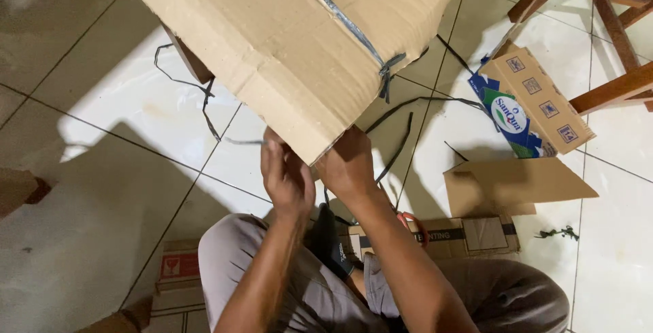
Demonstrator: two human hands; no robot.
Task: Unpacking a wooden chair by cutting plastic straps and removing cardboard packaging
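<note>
Hands (316,173) at tilted carton's (286,34) corner

Your left hand (286,178) is raised with fingers curled, close beside your right hand (348,166), which seems clenched, knuckles up. Both forearms rise from your bent knees.

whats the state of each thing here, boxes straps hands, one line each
large cardboard box: lifted and tilted, flaps shut, gripped at its near corner
grey strap: bound across the box, knotted near the edge
left hand: fingers curled at the box corner
right hand: pressed on the box corner
loose straps: cut, strewn on the tiled floor
small printed carton: flattened, lying on the floor
cardboard sheet: flat, partly folded
</note>
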